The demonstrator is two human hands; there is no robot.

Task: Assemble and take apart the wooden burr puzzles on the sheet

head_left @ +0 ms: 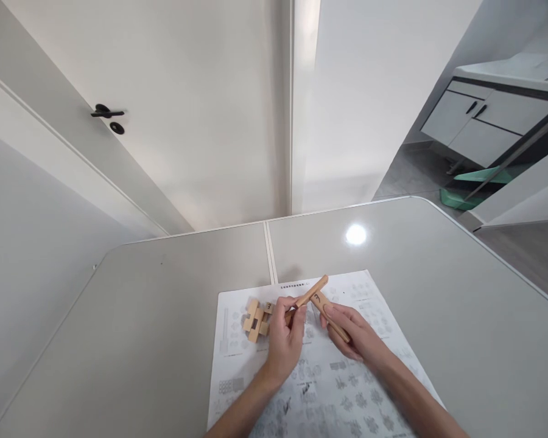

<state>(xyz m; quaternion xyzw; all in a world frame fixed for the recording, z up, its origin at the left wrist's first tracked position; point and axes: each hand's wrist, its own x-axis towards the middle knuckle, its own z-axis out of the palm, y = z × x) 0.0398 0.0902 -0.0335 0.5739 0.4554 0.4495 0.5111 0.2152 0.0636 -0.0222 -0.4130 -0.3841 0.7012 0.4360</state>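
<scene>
My left hand (287, 331) is closed around a notched wooden puzzle stick (312, 291), which points up and to the right. In my right hand (347, 328) is a second wooden puzzle stick (320, 300) with a dark number mark near its upper end. The two sticks meet or overlap at their upper ends; whether they interlock I cannot tell. Several more notched wooden pieces (254, 321) lie close together just left of my left hand, one with a dark mark. My fingers partly hide the held sticks.
A printed instruction sheet (237, 365) with small diagrams lies under my hands on the grey table (141, 328). Beyond the table's far edge stand a white door with a black handle (107, 112) and a wall. A white cabinet (493, 115) is at the far right.
</scene>
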